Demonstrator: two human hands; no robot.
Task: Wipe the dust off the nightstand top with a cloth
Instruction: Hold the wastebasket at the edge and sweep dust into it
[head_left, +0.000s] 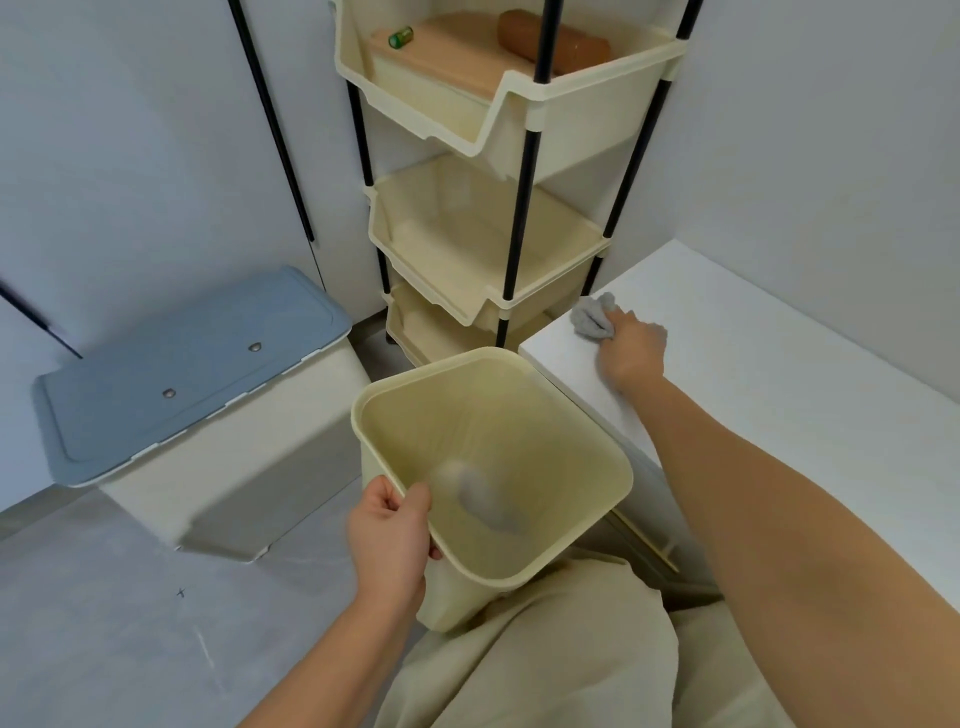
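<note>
The white nightstand top (753, 374) fills the right side. My right hand (631, 351) grips a bunched grey cloth (592, 317) and holds it against the top's near-left corner. My left hand (389, 530) grips the near rim of a cream plastic bin (493, 457), held just left of and below the nightstand's edge. A blurred grey clump (483, 499) shows inside the bin.
A cream tiered rack (483, 244) with black poles stands behind the bin, against the nightstand's left side. A cream box with a blue lid (192, 374) sits on the grey floor at left. White cabinet doors are behind. My beige-trousered legs are below.
</note>
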